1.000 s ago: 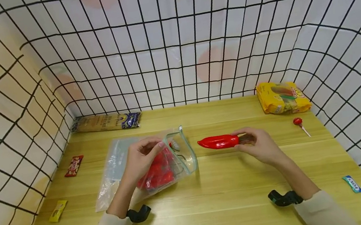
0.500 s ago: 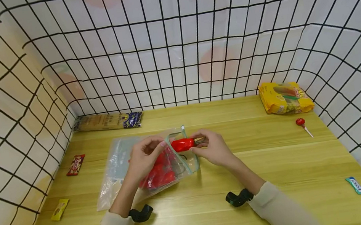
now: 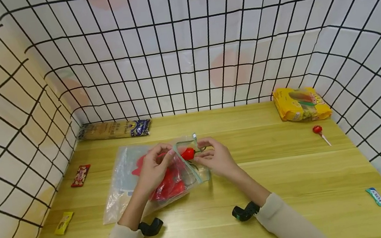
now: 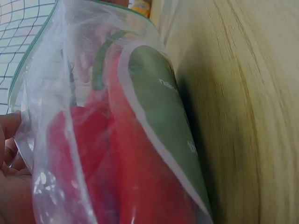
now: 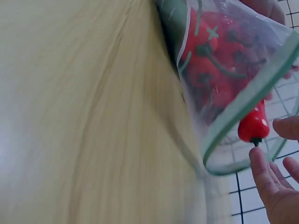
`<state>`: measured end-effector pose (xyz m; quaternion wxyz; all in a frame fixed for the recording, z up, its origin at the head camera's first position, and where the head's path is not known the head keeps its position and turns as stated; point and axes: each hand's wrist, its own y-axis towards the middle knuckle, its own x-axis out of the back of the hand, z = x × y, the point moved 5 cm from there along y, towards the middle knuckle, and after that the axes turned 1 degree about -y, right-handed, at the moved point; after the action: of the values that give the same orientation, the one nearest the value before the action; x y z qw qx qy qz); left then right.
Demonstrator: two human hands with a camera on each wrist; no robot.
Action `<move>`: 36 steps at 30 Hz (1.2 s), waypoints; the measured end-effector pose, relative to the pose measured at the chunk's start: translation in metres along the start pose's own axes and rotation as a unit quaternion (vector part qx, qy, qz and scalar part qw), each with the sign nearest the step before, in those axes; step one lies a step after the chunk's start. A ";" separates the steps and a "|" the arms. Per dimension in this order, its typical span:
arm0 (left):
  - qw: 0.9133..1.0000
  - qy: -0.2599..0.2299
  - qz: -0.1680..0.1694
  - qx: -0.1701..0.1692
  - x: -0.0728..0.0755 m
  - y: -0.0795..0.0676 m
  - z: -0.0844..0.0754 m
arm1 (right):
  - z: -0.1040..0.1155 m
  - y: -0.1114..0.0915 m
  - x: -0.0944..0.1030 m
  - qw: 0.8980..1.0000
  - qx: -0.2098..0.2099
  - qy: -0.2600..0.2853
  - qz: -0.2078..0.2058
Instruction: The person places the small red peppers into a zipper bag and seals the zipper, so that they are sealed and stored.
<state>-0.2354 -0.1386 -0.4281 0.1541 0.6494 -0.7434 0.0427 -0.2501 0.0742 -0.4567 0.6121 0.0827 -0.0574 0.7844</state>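
My left hand [image 3: 154, 164] pinches the upper edge of a clear zip bag [image 3: 125, 160] near its green-rimmed mouth. Several red peppers [image 5: 219, 70] with green stems lie inside it. One glossy red chili pepper [image 3: 188, 154] is mostly within the bag, its stem end at the mouth. Just behind that stem is my right hand [image 3: 216, 158], thumb and fingers spread apart. In the right wrist view a fingertip [image 5: 257, 158] touches the stem tip. Through the plastic, the left wrist view shows red peppers beside a green printed panel [image 4: 159, 98].
A noodle pack [image 3: 115, 130] lies at the back left, a yellow snack bag [image 3: 301, 103] at the back right. A lollipop [image 3: 318, 130] and a small blue packet [image 3: 376, 196] are on the right. Red [image 3: 80, 176] and yellow [image 3: 64, 223] wrapped sweets lie left. Black mesh surrounds the table.
My right hand has moved left from the open table to the bag's mouth, sliding the chili pepper inside, and its fingers have loosened from the stem. My left hand still holds the bag.
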 end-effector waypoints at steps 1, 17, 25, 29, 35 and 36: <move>1.000 -0.002 0.000 0.000 0.000 0.000 0.002 | -0.002 -0.002 0.003 1.000 -0.005 0.005 0.001; 1.000 0.002 -0.003 -0.024 -0.001 -0.004 0.001 | 0.008 -0.022 -0.001 0.995 0.077 0.003 0.067; 1.000 -0.022 -0.007 -0.012 -0.003 -0.004 0.000 | 0.010 -0.016 -0.012 0.994 0.084 -0.050 0.044; 0.999 -0.034 -0.007 -0.016 -0.005 -0.002 -0.003 | -0.007 -0.014 0.004 0.991 0.022 -0.126 -0.024; 0.998 -0.057 0.005 -0.038 -0.007 -0.002 -0.011 | -0.025 -0.017 0.005 0.977 -0.027 -0.203 0.054; 0.997 -0.061 0.005 -0.043 -0.007 -0.003 -0.014 | -0.026 -0.019 0.006 0.976 -0.027 -0.208 0.062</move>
<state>-0.2297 -0.1287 -0.4176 0.1363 0.6398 -0.7559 -0.0280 -0.2349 0.0894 -0.4807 0.5386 0.2234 -0.2097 0.7849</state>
